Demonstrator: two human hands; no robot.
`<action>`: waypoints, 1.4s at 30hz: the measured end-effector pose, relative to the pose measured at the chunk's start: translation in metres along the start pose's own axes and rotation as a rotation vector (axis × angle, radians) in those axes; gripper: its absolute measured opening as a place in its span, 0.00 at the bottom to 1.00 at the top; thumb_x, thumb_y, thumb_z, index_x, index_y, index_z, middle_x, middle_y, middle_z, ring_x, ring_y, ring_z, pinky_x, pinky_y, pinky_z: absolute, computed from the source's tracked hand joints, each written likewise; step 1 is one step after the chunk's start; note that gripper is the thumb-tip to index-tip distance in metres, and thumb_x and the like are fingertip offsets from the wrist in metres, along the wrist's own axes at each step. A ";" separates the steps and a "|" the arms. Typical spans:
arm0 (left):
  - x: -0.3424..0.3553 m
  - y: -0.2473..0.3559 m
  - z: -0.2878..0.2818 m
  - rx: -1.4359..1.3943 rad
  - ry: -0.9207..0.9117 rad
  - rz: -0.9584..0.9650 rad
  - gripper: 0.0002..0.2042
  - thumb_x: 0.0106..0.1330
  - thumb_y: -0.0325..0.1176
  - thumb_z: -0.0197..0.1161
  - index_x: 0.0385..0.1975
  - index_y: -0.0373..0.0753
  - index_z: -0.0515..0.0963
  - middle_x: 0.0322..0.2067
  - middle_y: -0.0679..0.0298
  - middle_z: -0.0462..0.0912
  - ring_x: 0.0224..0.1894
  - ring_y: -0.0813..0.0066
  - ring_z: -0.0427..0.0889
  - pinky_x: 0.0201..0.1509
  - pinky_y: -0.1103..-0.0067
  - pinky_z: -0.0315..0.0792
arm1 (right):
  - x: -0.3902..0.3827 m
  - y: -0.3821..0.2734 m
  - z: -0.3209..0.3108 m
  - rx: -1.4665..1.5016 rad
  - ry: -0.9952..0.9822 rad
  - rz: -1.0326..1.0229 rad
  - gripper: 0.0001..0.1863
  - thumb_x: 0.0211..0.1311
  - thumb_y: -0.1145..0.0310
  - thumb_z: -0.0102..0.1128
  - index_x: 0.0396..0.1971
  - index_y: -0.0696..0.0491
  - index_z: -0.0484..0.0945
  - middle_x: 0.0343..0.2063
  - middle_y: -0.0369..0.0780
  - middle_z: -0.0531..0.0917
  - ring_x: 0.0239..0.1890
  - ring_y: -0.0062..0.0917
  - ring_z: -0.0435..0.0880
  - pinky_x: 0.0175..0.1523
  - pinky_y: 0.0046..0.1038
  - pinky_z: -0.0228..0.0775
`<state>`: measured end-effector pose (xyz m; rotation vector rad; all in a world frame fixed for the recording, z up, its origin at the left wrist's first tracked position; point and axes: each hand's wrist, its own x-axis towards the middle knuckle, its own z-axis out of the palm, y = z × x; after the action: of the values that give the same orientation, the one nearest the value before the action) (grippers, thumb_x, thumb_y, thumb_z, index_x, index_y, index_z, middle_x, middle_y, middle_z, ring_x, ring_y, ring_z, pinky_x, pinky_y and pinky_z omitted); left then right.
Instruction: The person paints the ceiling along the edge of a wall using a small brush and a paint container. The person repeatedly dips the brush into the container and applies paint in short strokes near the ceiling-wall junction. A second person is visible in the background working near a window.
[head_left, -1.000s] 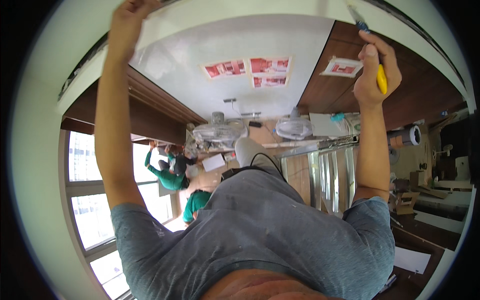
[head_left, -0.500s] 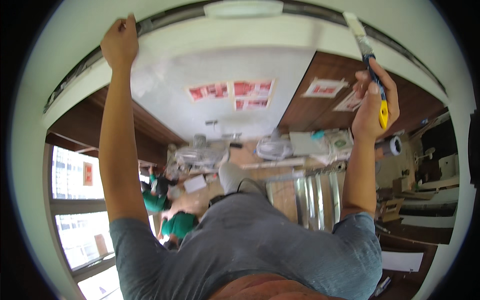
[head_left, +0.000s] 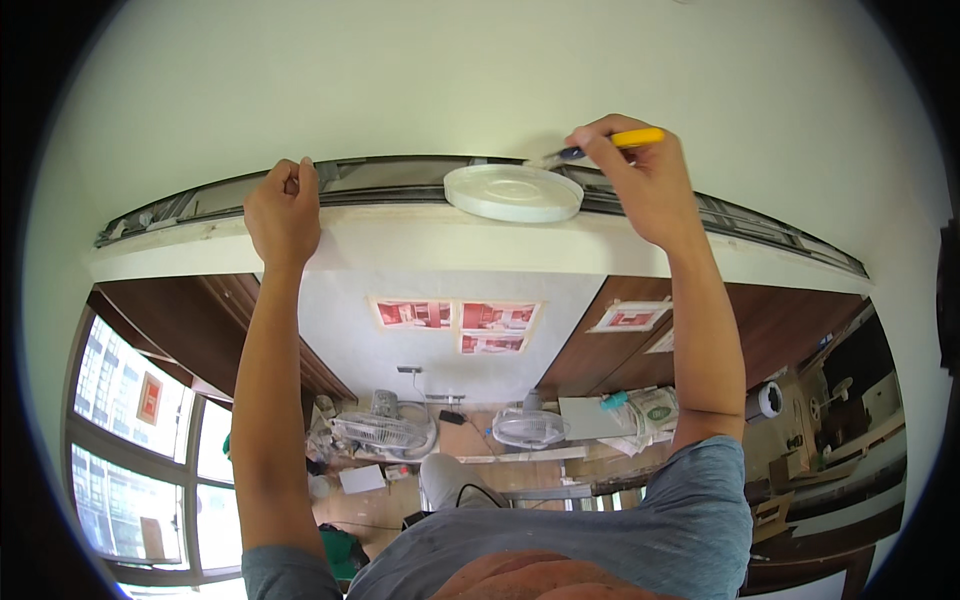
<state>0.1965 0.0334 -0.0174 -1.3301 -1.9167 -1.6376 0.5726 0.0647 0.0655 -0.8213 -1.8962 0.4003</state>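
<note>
Loading the brush (head_left: 638, 137) seems underway, its handle pinched by the right hand (head_left: 640, 180) at the white dish (head_left: 512, 192), upper centre; steady lifting is called for, left hand (head_left: 283, 215) curled, grip unclear.

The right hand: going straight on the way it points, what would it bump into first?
Probably the round white dish, close by the tip of its yellow-ended tool; depth is unclear.

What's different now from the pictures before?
The right hand brought the paintbrush leftward, its tip now at the rim of the shallow round white dish. The view shifted too, so the whole dish shows. The right hand still grips the paintbrush; the left hand stays curled by the long dark slot.
</note>
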 end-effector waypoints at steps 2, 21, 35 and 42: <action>-0.001 -0.002 -0.001 -0.022 -0.020 -0.027 0.18 0.73 0.44 0.64 0.25 0.37 0.81 0.15 0.63 0.73 0.19 0.70 0.68 0.29 0.70 0.66 | 0.012 0.007 0.012 -0.010 -0.040 0.040 0.18 0.71 0.59 0.68 0.32 0.61 0.88 0.16 0.31 0.73 0.21 0.15 0.64 0.27 0.25 0.56; 0.000 -0.004 0.001 -0.049 0.008 0.048 0.17 0.73 0.42 0.66 0.24 0.37 0.81 0.15 0.63 0.73 0.17 0.69 0.67 0.26 0.70 0.65 | 0.036 0.028 0.046 -0.193 -0.157 0.181 0.18 0.66 0.57 0.69 0.39 0.59 0.90 0.25 0.45 0.87 0.26 0.29 0.83 0.37 0.33 0.76; -0.001 -0.006 0.001 -0.046 0.009 0.038 0.17 0.72 0.43 0.65 0.25 0.37 0.81 0.16 0.61 0.76 0.19 0.63 0.72 0.29 0.67 0.69 | 0.036 0.026 0.038 -0.129 -0.147 0.191 0.17 0.65 0.58 0.69 0.35 0.60 0.89 0.18 0.38 0.81 0.21 0.22 0.76 0.30 0.28 0.68; -0.001 0.002 -0.004 -0.007 -0.032 0.005 0.17 0.73 0.45 0.64 0.27 0.38 0.82 0.20 0.60 0.81 0.23 0.59 0.78 0.32 0.65 0.72 | 0.032 0.025 0.029 -0.055 -0.112 0.158 0.16 0.64 0.59 0.69 0.32 0.60 0.87 0.18 0.36 0.81 0.22 0.20 0.77 0.30 0.27 0.68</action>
<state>0.1978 0.0290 -0.0156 -1.3705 -1.9260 -1.6322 0.5471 0.1071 0.0581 -1.0073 -1.9593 0.5021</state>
